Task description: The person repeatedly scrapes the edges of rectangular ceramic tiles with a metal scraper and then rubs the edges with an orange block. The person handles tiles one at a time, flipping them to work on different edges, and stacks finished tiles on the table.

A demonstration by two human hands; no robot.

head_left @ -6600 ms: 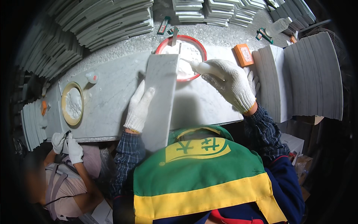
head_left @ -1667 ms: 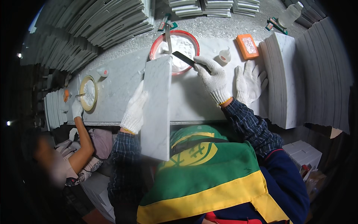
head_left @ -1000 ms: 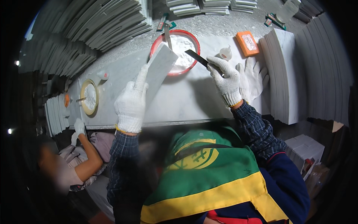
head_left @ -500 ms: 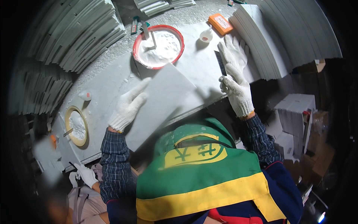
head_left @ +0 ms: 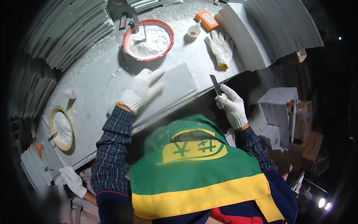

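Left hand [head_left: 143, 89] spread flat on slab [head_left: 169, 87] overhanging desk [head_left: 100, 93] edge, right hand [head_left: 232, 105] pinching blade [head_left: 215, 84]; likely slip risk.

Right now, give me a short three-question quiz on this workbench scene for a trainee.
1. True or false: the left hand rests flat on the grey slab.
2. What does the right hand hold? A) a spare glove B) a dark flat blade C) the orange block
3. Fill in: the red-rimmed bowl holds white ____.

Key
1. True.
2. B: the dark flat blade sticks up from the fingers; the spare glove lies on the bench, and the orange block sits near the bowl.
3. Powder.
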